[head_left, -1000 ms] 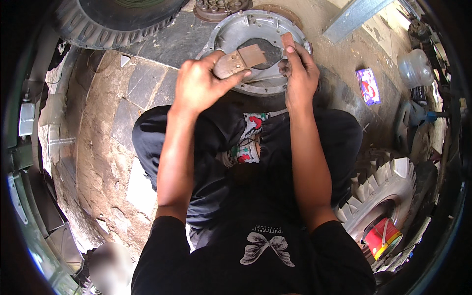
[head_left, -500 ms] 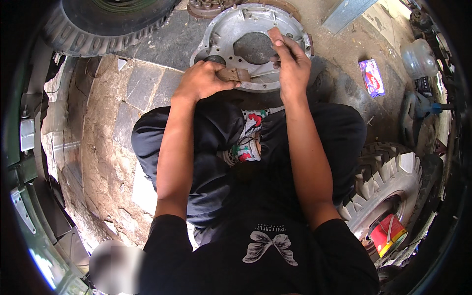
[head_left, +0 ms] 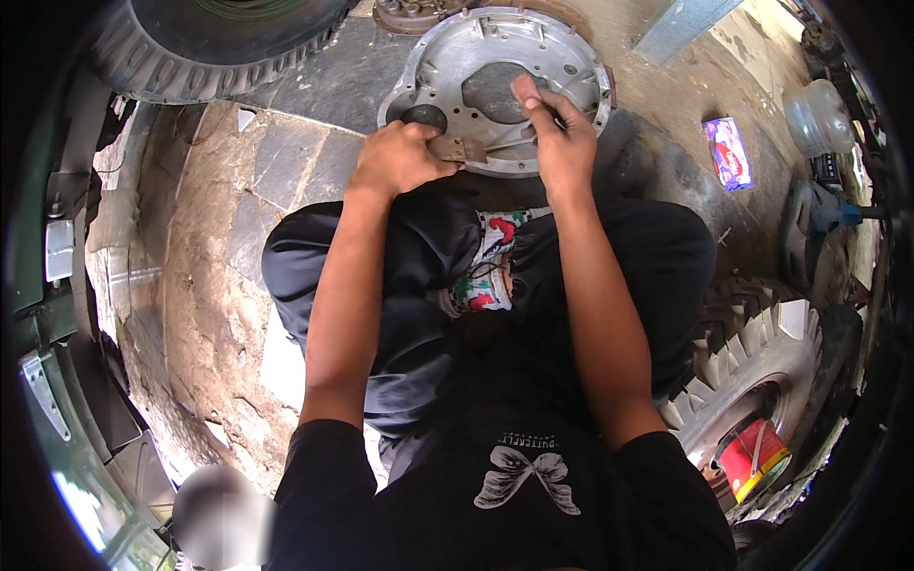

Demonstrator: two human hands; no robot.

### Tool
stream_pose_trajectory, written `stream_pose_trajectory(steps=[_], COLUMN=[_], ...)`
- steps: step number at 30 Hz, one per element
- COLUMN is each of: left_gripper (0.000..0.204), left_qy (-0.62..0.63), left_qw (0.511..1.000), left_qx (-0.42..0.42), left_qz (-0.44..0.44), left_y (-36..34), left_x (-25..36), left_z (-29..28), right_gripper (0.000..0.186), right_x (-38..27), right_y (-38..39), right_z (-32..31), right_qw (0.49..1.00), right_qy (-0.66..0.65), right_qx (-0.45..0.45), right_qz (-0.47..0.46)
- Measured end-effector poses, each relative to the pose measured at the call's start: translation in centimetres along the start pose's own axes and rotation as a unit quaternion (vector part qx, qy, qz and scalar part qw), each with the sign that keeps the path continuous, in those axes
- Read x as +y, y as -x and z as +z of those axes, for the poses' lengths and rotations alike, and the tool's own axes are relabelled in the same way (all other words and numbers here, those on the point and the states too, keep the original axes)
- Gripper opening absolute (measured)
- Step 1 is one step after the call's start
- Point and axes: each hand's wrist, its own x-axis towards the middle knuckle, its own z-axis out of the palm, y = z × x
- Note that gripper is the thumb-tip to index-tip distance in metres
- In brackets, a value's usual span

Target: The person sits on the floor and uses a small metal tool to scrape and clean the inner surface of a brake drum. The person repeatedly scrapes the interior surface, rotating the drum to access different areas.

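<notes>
A silvery cast-metal bell housing (head_left: 447, 71) lies on the ground in front of my crossed legs, with a large opening in its middle. My left hand (head_left: 402, 157) is closed on a flat brown piece (head_left: 460, 148) with small dark spots, over the housing's near left rim. My right hand (head_left: 566, 143) pinches a small reddish-brown flat piece (head_left: 523, 89) between thumb and fingers, above the housing's right side. The piece's upper end sticks out over the central opening. What material either piece is cannot be made out.
A large tyre (head_left: 133, 62) lies at the far left, and a rusty round part (head_left: 409, 16) sits behind the housing. To the right are a purple packet (head_left: 727, 154), a clear plastic bottle (head_left: 819, 116) and a blue-grey metal post (head_left: 681, 29). A wheel (head_left: 743, 366) holds a red bucket (head_left: 752, 459).
My right hand has come down and nearer with the reddish-brown piece. My left hand keeps its grip on the flat brown piece. The whole view has shifted slightly.
</notes>
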Motion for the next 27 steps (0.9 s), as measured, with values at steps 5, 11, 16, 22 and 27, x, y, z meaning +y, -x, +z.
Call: stream_pose_trajectory(steps=[5,11,16,22,27], left_gripper=[0.064,0.066,0.067,0.07,0.069], left_qy=[-0.002,-0.007,-0.009,-0.017,-0.029], left_qw=[1.0,0.999,0.999,0.999,0.999], left_qx=[0.017,0.016,0.024,-0.01,-0.01], left_qz=[-0.008,-0.036,-0.028,-0.038,-0.031], left_y=[0.4,1.0,0.9,1.3,1.5], left_x=[0.0,0.5,0.5,1.1,1.1], left_z=[0.1,0.3,0.5,-0.3,0.0], right_gripper=[0.026,0.021,0.017,0.035,0.057], right_x=[0.0,0.2,1.1,0.2,-0.5], right_y=[1.8,4.0,5.0,6.9,6.4], right_z=[0.8,2.0,2.9,1.5,1.3], right_qw=[0.989,0.98,0.955,0.912,0.87], right_qy=[0.136,0.148,0.214,0.29,0.342], right_qx=[-0.051,-0.132,-0.128,-0.198,-0.269], right_qz=[0.017,0.016,-0.16,-0.213,-0.232])
